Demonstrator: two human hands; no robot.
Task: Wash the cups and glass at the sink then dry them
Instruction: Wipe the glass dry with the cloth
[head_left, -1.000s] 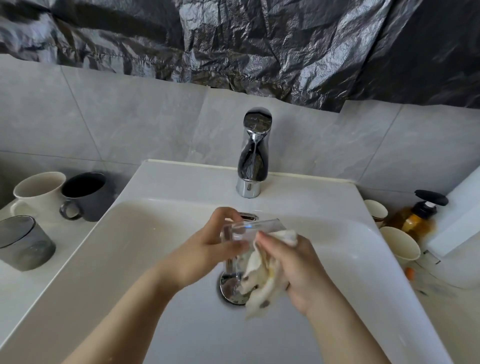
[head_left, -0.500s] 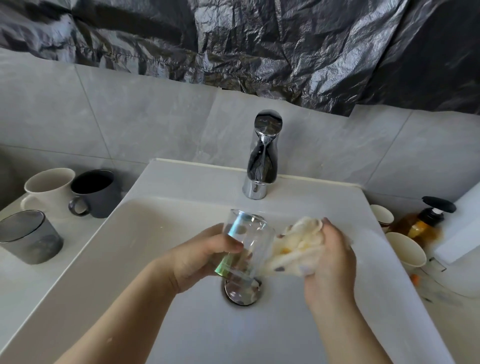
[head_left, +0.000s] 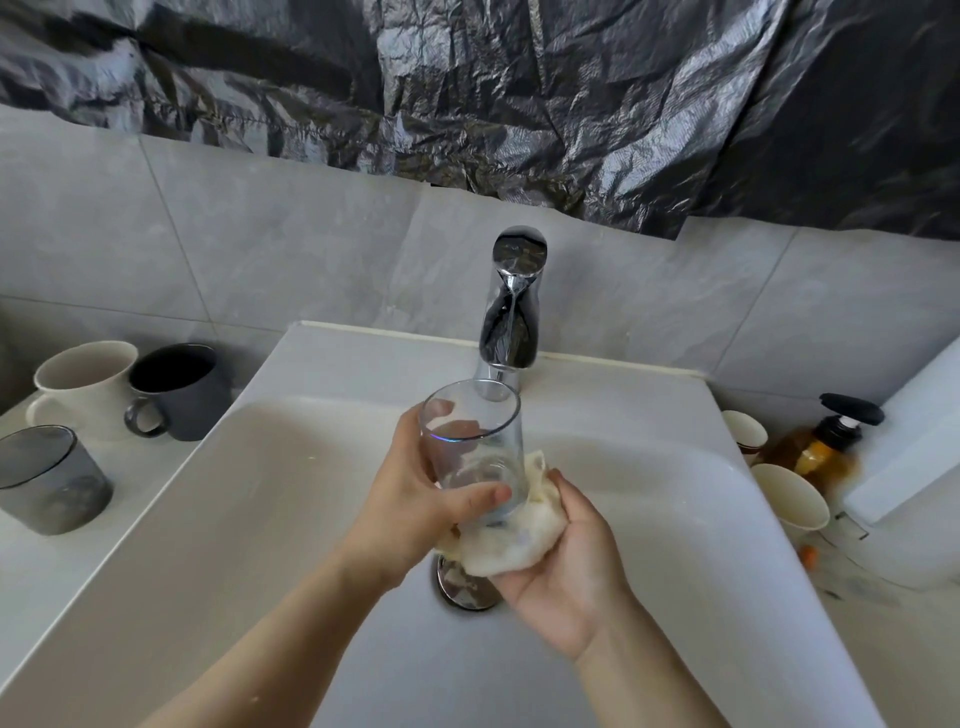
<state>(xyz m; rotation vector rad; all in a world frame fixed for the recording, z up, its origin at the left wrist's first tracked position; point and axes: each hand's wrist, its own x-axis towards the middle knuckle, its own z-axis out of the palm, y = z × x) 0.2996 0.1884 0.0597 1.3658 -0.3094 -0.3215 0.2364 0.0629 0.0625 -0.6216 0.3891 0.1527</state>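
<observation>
— Where is the glass?

— Over the sink, above the drain and just in front of the tap. It is nearly upright, mouth up and tipped a little toward the camera.

— Who has it?

— The left hand grips it round the lower half. The thumb lies across the near side, and the fingers show through the glass on the far side.

— And the right hand?

— Palm up, curled round a pale cloth. It holds the bunched cloth against the foot of the glass.

— The other cups?

— On the counter left of the sink, a white mug and a dark mug stand side by side. A grey tumbler is nearer the camera.

— Anything on the right?

— A large paper cup, a smaller paper cup behind it, and a pump bottle of amber liquid just beside them.
</observation>
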